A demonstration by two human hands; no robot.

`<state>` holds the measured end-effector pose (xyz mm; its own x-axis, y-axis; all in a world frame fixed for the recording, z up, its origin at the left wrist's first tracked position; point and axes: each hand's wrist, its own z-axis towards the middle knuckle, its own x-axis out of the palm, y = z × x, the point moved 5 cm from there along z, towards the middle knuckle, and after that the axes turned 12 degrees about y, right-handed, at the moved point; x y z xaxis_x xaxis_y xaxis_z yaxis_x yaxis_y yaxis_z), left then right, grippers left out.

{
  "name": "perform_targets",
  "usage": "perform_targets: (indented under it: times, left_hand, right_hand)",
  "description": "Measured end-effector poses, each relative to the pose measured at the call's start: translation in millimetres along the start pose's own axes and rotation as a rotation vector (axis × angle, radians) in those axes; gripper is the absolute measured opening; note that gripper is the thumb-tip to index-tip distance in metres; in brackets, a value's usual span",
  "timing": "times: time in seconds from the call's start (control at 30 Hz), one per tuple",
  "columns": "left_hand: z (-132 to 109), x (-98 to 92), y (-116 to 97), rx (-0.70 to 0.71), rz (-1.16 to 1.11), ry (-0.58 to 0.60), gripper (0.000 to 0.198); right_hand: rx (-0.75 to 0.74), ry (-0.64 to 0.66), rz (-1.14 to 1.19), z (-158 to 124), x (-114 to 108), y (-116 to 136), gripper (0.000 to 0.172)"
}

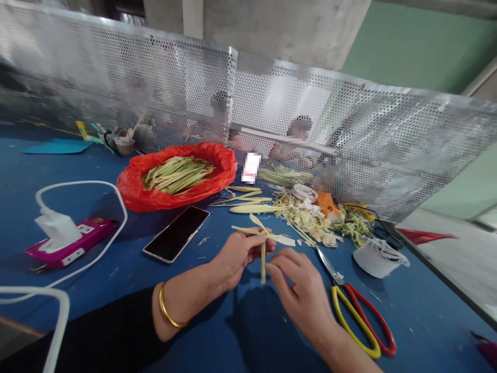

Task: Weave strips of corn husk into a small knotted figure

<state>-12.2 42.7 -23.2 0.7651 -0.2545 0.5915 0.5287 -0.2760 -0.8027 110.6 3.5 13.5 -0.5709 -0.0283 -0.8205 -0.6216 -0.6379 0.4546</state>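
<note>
My left hand pinches the crossing point of several pale green leaf strips, which fan out in a cross shape. One strip hangs down towards the table. Close beside this hanging strip is my right hand, its fingers bent together and the tips at the strip's edge; what they hold, if anything, is hidden. Just right of that hand lie scissors with one yellow and one red handle, blades pointing away. Beyond my hands, more flat leaf strips rest on the blue table.
A red plastic bag holds long leaves. A phone, a purple power strip and white cable lie left. Leaf scraps, a tape roll and a white container are right. A perforated metal screen stands behind; people sit beyond.
</note>
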Motion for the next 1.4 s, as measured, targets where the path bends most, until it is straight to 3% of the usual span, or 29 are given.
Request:
perform_targets:
  times: [0.07,0.13,0.23,0.33,0.53,0.93,1.07,1.17,1.3,1.4]
  left_hand:
    - [0,-1.7,-1,-0.023,0.018,-0.007,0.027]
    - [-1,-1.3,0,-0.051,0.054,0.005,0.027]
    - [-1,1.8,2,-0.055,0.137,0.026,0.03]
    - [-2,3.2,2,-0.026,0.266,-0.004,0.031]
    - [0,-3.2,3,-0.042,0.421,-0.094,0.031]
    - [4,-14.5,-8,0.028,0.406,-0.19,0.028]
    - [5,-12.4,-4,-0.077,0.311,-0.087,0.038]
    - [4,-6.0,0,-0.156,0.276,0.04,0.044]
    - [0,0.4,7,-0.243,0.295,0.124,0.045]
    - [-1,2.6,12,-0.269,0.351,0.137,0.042]
  right_hand:
    - [0.057,-0.174,-0.141,-2,-13,-7,0.015]
    - [0.113,-0.246,-0.231,-2,-19,-14,0.016]
    - [0.086,-0.103,-0.259,3,-6,-17,0.009]
    - [0.049,-0.012,-0.298,5,9,-13,0.023]
    - [0.037,-0.013,-0.386,4,13,-5,0.029]
    - [0.025,0.017,-0.292,0,2,-1,0.031]
    - [0.169,0.032,0.0,3,-6,-19,0.032]
    - [0.375,-0.044,0.456,4,-13,-44,0.037]
    - [0.631,-0.01,1.167,3,0,-63,0.041]
    - [0.722,0.068,1.494,3,13,-60,0.037]
